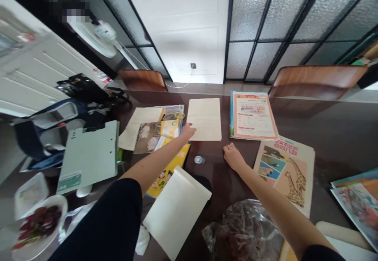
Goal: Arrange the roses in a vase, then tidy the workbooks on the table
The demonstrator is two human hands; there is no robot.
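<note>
Soft light, stretched, blurry edges

We see a glossy, dark brown tabletop (298, 121) spread with papers and books. Toward its far edge, in the middle, lies a pale cream sheet (205, 117); to the right of it sits a stack of booklets (254, 115) topped by an orange-bordered page. Just nearer us is a book with giraffes (288, 170) on its cover. Left of the sheet are overlapping papers (134, 129), with a yellow booklet (164, 175) closer in. Nearest us — a curled white sheet (178, 213) and a crumpled clear plastic bag (248, 229); at far right, colourful books (358, 202).
</note>
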